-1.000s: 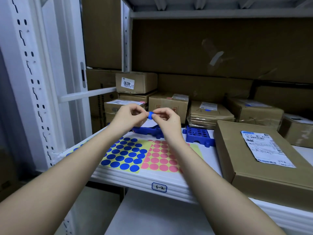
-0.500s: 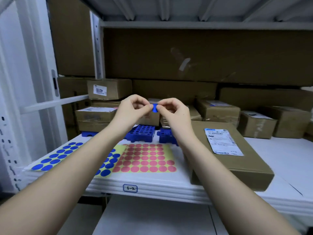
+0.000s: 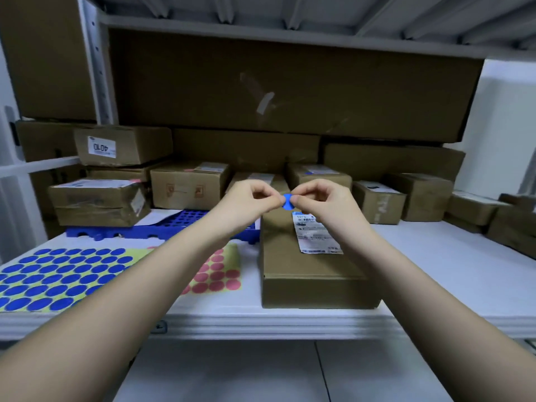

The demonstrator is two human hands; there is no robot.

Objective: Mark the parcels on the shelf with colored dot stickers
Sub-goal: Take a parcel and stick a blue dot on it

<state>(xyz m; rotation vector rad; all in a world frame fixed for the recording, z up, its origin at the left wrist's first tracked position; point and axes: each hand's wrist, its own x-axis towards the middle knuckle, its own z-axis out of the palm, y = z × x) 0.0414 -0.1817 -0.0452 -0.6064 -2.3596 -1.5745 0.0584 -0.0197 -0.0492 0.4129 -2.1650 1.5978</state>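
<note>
A blue dot sticker [image 3: 287, 201] is pinched between my left hand [image 3: 251, 200] and my right hand [image 3: 322, 202], both raised above the far end of a flat brown parcel [image 3: 307, 271] with a white shipping label [image 3: 316, 233]. On the white shelf [image 3: 435, 274] at the left lies a yellow sheet of blue dot stickers [image 3: 58, 277]. Beside it a sheet of pink dot stickers [image 3: 217, 275] shows partly under my left forearm. Several small brown parcels [image 3: 188, 185] stand along the back.
Blue plastic racks [image 3: 162, 224] lie behind the sticker sheets. Large cardboard boxes [image 3: 290, 82] fill the back under the upper shelf. A white upright post [image 3: 98, 62] stands at the left. More small parcels [image 3: 426, 195] sit at the right rear.
My view has swung to the right, so the flat parcel now sits under my hands. Both hands keep pinching the blue sticker.
</note>
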